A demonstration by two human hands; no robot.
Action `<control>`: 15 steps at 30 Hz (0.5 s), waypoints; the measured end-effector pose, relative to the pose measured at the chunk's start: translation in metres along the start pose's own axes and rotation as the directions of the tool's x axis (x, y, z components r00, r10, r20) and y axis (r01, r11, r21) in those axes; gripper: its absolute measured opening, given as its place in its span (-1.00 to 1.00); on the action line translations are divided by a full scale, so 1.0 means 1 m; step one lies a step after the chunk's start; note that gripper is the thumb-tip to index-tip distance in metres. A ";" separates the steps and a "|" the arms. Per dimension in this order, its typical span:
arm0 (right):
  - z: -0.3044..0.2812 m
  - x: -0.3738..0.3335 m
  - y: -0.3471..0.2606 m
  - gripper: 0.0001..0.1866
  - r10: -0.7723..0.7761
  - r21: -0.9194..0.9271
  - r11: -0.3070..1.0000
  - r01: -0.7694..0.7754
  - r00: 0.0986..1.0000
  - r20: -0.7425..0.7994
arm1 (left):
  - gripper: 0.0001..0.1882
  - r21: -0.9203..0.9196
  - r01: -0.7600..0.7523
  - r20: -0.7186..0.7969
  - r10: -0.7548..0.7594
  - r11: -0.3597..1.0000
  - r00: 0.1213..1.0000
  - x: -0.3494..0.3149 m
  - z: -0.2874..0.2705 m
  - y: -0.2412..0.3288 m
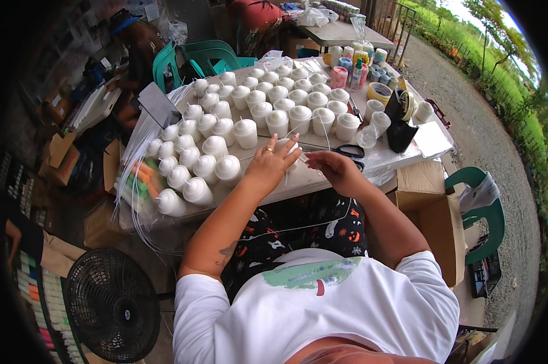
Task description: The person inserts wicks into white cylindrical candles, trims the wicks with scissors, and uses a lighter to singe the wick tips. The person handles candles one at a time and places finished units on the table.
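Observation:
Near the table's front edge, a white candle [284, 145] is partly hidden by my left hand [271, 161], whose fingers are bent around it. A ring shows on that hand. Just to the right, my right hand [334, 171] has its fingertips together, close to the candle. A thin white string [328, 138] arcs from the candle side down to these fingertips, and they seem to pinch it. Black-handled scissors [350, 150] lie beyond my right hand. Rows of white candles [245, 133] with rounded tops and wicks stand to the left and behind.
Long white strings [128, 167] hang over the table's left edge, near orange and green candles [142, 176]. A tape roll [379, 92] and a black holder [401, 124] stand at right. A cardboard box [429, 212], green chair [486, 212] and black fan [112, 305] flank me. Other people are behind.

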State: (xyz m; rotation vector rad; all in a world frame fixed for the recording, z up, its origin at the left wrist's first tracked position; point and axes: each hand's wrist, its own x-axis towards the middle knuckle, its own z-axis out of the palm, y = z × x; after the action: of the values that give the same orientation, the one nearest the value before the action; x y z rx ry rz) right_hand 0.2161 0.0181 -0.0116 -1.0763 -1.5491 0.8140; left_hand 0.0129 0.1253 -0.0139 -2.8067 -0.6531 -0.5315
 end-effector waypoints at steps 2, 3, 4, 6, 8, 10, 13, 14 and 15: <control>-0.007 0.000 -0.015 -0.60 -0.081 -0.439 0.896 0.058 0.996 -0.033 | -0.38 -0.151 0.044 0.072 -0.033 0.988 0.997 0.004 -0.003 -0.004; -0.008 0.000 -0.017 -0.58 -0.138 -0.537 0.838 0.092 0.989 -0.046 | -0.36 -0.356 0.089 0.007 -0.092 0.930 0.996 0.003 -0.004 -0.003; -0.010 0.000 -0.016 -0.55 -0.194 -0.629 0.769 0.114 0.979 -0.060 | -0.34 -0.549 0.107 -0.041 -0.155 0.829 0.987 0.001 -0.011 0.001; -0.010 0.000 -0.024 -0.47 -0.254 -0.636 0.754 0.165 0.966 -0.050 | -0.31 -0.842 0.124 -0.024 -0.267 0.525 0.963 -0.005 -0.031 0.013; 0.003 0.000 -0.043 -0.42 -0.344 -0.645 0.728 0.233 0.938 -0.049 | -0.29 -0.979 0.155 0.104 -0.326 0.134 0.940 -0.018 -0.056 0.029; 0.014 -0.002 -0.047 -0.44 -0.361 -0.597 0.745 0.298 0.933 0.016 | -0.33 -0.978 0.037 -0.029 -0.308 0.207 0.951 -0.026 -0.076 0.039; 0.035 -0.012 -0.052 -0.59 -0.416 -0.597 0.697 0.397 0.902 0.114 | -0.32 -0.973 -0.139 -0.192 -0.320 0.182 0.928 -0.035 -0.089 0.056; 0.039 -0.017 -0.054 -0.62 -0.420 -0.620 0.677 0.396 0.900 0.117 | -0.32 -0.981 -0.160 -0.189 -0.336 0.112 0.923 -0.038 -0.092 0.060; 0.043 -0.022 -0.057 -0.65 -0.424 -0.642 0.657 0.396 0.898 0.120 | -0.31 -0.983 -0.181 -0.184 -0.351 0.042 0.918 -0.041 -0.096 0.062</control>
State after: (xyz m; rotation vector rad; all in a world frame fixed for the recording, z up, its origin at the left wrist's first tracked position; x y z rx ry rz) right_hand 0.1630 -0.0223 0.0216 -1.1346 -2.0086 -0.1042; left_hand -0.0213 0.0277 0.0499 -3.5481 -0.3498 -2.4215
